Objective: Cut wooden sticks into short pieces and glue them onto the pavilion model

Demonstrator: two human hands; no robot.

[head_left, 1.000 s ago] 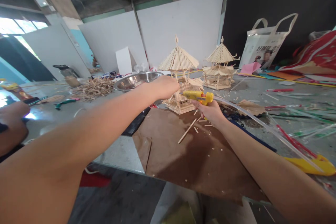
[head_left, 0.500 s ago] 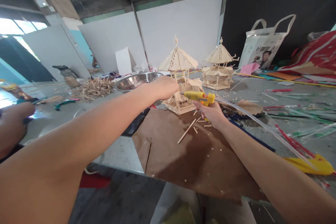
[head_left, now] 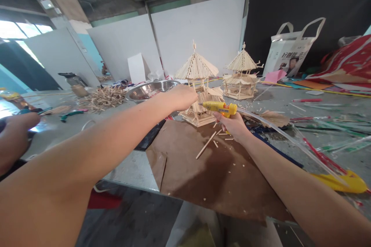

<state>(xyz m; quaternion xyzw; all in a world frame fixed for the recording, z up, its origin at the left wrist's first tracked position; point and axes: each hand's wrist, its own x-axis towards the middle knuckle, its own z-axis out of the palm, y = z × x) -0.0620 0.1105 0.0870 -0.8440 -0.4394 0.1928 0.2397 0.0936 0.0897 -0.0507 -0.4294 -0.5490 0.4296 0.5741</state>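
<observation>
My right hand (head_left: 232, 124) grips a yellow hot glue gun (head_left: 216, 107), its nozzle pointing left at the lower roof of a wooden-stick pavilion model (head_left: 196, 67). A clear glue stick (head_left: 269, 121) trails from the back of the gun. My left hand (head_left: 185, 97) is closed at the left side of the model, between its two roofs. Its fingertips are turned away, and whatever they pinch is hidden. Loose wooden sticks (head_left: 206, 145) lie on the brown paper (head_left: 191, 173) below the glue gun.
A second stick pavilion (head_left: 242, 73) stands behind on the right. To the left are a metal bowl (head_left: 139, 93), a heap of wood pieces (head_left: 106, 98) and another person's hand (head_left: 17, 135). Plastic wrappers (head_left: 342, 125) and a yellow-handled tool (head_left: 344, 181) lie right.
</observation>
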